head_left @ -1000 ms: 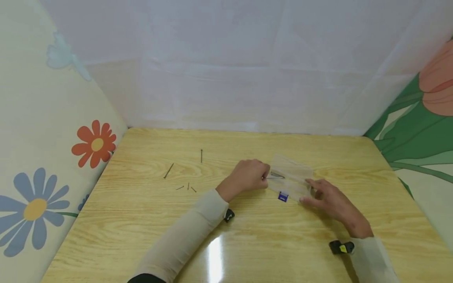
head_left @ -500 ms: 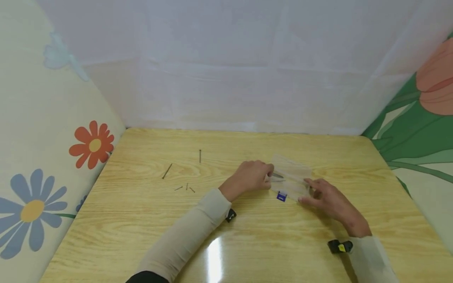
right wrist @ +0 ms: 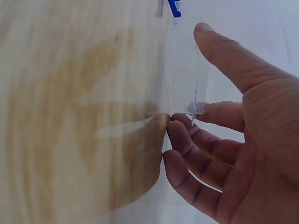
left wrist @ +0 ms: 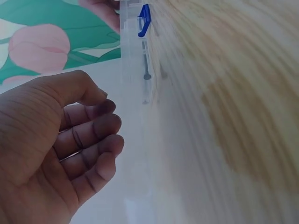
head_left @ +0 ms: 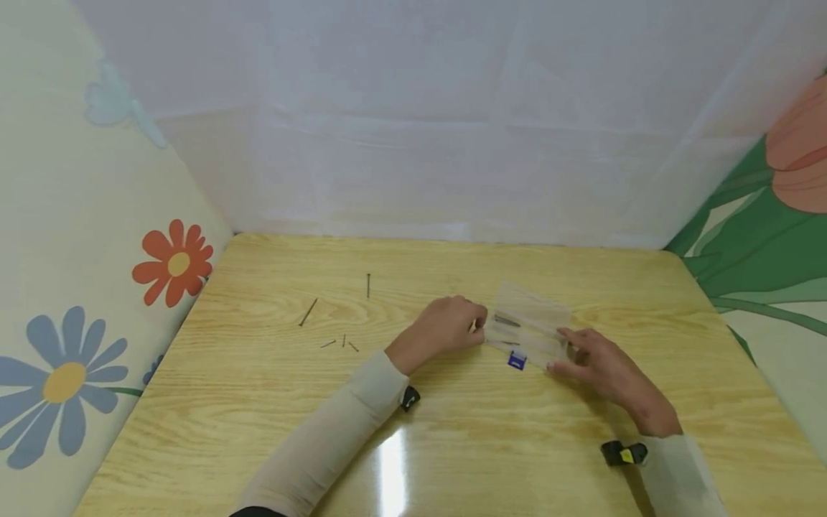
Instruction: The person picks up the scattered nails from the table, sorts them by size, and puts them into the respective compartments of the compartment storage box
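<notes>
The clear plastic box (head_left: 541,343) with a blue latch (head_left: 517,360) stands on the bench (head_left: 478,445), with some nails (head_left: 507,321) inside. The right hand (head_left: 601,362) holds its right end between thumb and fingers, while the left hand (head_left: 446,323) is just beside the opposite end, fingers loosely bent and holding nothing. Farther to the left, two longer nails (head_left: 309,312) and three short nails (head_left: 344,340) lie on the bench.

Blue latch (right wrist: 175,7): cropped by top edge, right-wrist view; nails (head_left: 507,321) inside clear box (head_left: 545,310): blurred, count uncertain; loose small nails (head_left: 344,341): heads indistinct
</notes>
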Tool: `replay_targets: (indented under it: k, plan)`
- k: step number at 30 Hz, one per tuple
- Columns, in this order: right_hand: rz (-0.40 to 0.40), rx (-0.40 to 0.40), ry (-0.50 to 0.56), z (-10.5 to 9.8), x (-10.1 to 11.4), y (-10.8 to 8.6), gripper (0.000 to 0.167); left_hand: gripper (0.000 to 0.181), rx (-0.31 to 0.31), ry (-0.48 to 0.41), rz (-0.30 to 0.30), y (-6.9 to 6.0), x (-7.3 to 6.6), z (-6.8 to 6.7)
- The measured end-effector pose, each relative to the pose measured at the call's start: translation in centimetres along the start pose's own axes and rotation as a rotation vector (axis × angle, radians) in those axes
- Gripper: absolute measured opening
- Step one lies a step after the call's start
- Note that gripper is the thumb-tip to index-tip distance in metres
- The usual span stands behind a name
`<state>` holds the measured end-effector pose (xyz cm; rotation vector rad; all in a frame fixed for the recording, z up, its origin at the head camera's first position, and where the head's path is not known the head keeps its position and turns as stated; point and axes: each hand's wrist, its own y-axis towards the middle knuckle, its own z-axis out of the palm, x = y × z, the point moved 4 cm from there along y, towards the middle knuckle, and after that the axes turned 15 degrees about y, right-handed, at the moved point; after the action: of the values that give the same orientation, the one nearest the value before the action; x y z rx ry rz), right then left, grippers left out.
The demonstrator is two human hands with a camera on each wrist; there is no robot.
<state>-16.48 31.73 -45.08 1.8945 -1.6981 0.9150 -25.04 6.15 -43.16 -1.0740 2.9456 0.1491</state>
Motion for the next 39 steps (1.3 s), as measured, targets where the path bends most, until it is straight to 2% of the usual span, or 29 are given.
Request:
replay_targets:
  k: [7, 12, 18, 26, 33, 39]
  plan:
    - [-0.006, -0.002, -0.006, 0.0, 0.0, -0.1, 0.079, 0.013, -0.025, -0.051, -0.023, -1.9, 1.2, -0.4]
    - [-0.021, 0.004, -0.001, -0.1, 0.1, -0.2, 0.08, 0.011, -0.026, -0.012, -0.062, -3.5, 2.1, -0.7]
    - [-0.023, 0.002, 0.006, -0.1, 0.0, -0.2, 0.08, 0.01, -0.055, 0.081, -0.099, -5.7, 3.0, -1.1]
    - [-0.031, 0.002, 0.002, -0.1, 0.1, -0.2, 0.081, 0.011, -0.042, 0.115, -0.18, -9.0, 4.9, -2.1]
    - [-0.032, -0.001, -0.002, -0.1, 0.2, -0.3, 0.081, 0.014, -0.028, 0.104, -0.257, -11.4, 6.8, -2.6]
    - [-0.037, 0.002, 0.006, -0.1, 0.1, -0.4, 0.082, 0.014, -0.07, 0.074, -0.297, -13.6, 8.4, -3.3]
